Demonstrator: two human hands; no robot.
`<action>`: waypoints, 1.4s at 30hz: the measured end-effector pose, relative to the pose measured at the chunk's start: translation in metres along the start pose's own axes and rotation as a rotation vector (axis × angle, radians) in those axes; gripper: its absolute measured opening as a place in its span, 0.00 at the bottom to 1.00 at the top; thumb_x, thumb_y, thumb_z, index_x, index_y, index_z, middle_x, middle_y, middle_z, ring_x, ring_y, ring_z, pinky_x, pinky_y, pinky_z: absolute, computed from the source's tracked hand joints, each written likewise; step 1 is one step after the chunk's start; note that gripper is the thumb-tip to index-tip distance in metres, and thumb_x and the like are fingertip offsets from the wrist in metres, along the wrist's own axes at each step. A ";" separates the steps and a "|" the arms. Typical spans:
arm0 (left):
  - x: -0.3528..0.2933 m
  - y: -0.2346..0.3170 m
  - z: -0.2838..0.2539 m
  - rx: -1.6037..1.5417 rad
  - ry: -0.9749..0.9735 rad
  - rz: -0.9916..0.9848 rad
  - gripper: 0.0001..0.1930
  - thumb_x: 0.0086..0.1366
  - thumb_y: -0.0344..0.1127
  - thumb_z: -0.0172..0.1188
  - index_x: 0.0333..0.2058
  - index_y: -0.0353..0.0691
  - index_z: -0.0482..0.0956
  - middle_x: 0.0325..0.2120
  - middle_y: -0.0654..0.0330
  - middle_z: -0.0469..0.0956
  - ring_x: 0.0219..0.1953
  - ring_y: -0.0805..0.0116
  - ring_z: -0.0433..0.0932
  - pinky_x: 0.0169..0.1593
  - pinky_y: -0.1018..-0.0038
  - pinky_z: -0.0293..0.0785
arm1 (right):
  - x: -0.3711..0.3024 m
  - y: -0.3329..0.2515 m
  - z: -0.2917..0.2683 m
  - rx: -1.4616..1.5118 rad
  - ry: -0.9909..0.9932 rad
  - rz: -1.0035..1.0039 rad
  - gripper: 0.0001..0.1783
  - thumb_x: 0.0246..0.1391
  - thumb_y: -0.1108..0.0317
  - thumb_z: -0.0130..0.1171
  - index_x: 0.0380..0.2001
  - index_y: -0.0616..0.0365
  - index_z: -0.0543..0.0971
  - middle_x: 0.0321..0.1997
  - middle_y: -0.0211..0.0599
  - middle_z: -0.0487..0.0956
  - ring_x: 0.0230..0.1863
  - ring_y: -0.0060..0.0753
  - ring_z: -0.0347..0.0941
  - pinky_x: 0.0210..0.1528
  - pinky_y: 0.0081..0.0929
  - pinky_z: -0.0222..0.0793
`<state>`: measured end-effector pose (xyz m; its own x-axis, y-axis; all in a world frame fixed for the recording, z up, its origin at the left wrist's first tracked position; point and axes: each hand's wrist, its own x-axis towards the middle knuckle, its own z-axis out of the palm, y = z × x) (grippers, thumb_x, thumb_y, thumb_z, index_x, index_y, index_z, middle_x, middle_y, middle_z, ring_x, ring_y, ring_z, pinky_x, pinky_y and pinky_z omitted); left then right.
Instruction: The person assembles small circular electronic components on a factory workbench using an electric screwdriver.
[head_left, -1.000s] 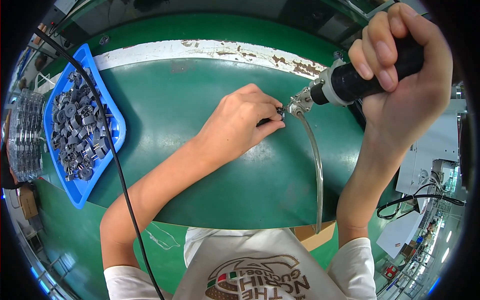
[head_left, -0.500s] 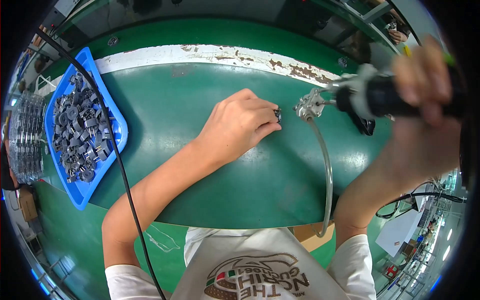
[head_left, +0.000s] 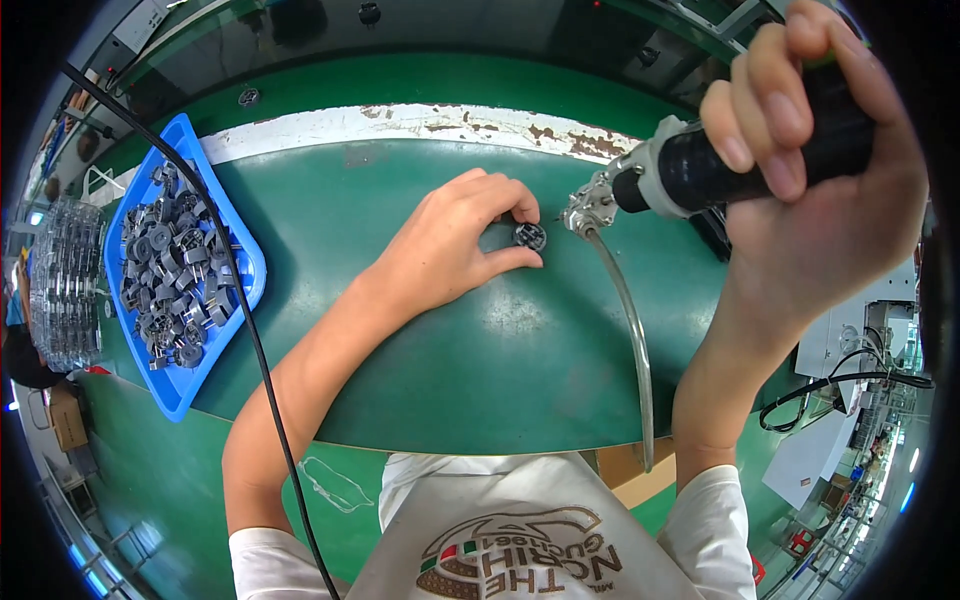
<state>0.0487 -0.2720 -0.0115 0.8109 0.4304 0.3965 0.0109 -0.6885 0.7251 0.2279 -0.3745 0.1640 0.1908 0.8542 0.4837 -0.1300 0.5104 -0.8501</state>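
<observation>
My left hand (head_left: 455, 240) has thumb and forefinger closed around the sides of a small, dark, round plug part (head_left: 530, 236), whose metal-fitted inner face is turned up at the middle of the green worktable (head_left: 420, 390). Off to the right, my right hand (head_left: 800, 150) is wrapped around the black barrel of a power screwdriver (head_left: 690, 165). Its metal nose (head_left: 590, 203) points left, a short gap away from the plug part. A clear hose (head_left: 635, 340) hangs from that nose over the table's near edge.
At the left a blue tray (head_left: 253, 275) holds many grey round plug parts with pins (head_left: 165, 265). A black cable (head_left: 245, 320) crosses over it. Stacked clear plastic trays (head_left: 70, 285) stand beyond. A peeling white strip (head_left: 400, 122) borders the table's far side.
My right hand has brought the screwdriver left, and its nose has come nearer the plug part. The left fingers have shifted, so the plug part's inner face now shows.
</observation>
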 end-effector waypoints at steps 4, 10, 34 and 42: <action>-0.001 -0.002 0.000 0.066 0.044 0.047 0.17 0.48 0.34 0.80 0.35 0.37 0.83 0.41 0.60 0.86 0.40 0.59 0.80 0.45 0.66 0.78 | 0.000 0.008 -0.003 0.005 -0.004 0.026 0.15 0.68 0.63 0.47 0.41 0.68 0.72 0.27 0.33 0.69 0.20 0.18 0.59 0.32 0.23 0.62; -0.001 -0.005 0.003 0.031 0.069 0.122 0.12 0.48 0.31 0.79 0.31 0.37 0.88 0.37 0.60 0.86 0.40 0.58 0.80 0.44 0.67 0.80 | -0.003 0.011 -0.014 0.007 -0.026 0.069 0.15 0.68 0.64 0.47 0.41 0.68 0.72 0.26 0.33 0.69 0.20 0.18 0.59 0.32 0.23 0.62; -0.005 -0.002 0.006 0.069 0.069 0.074 0.09 0.49 0.29 0.78 0.30 0.36 0.89 0.34 0.59 0.85 0.38 0.59 0.80 0.41 0.66 0.81 | 0.009 0.032 0.002 0.003 -0.101 0.127 0.14 0.67 0.64 0.46 0.40 0.68 0.72 0.25 0.33 0.68 0.19 0.18 0.59 0.31 0.23 0.62; -0.003 0.000 0.007 0.074 0.074 0.071 0.09 0.50 0.30 0.77 0.31 0.36 0.89 0.34 0.59 0.85 0.38 0.59 0.80 0.41 0.66 0.81 | 0.010 0.044 0.004 -0.001 -0.033 0.142 0.12 0.66 0.66 0.47 0.36 0.65 0.72 0.25 0.32 0.68 0.19 0.18 0.58 0.31 0.22 0.61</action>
<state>0.0504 -0.2775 -0.0164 0.7656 0.4189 0.4883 0.0002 -0.7592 0.6509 0.2203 -0.3436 0.1325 0.1387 0.9207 0.3648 -0.1529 0.3839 -0.9106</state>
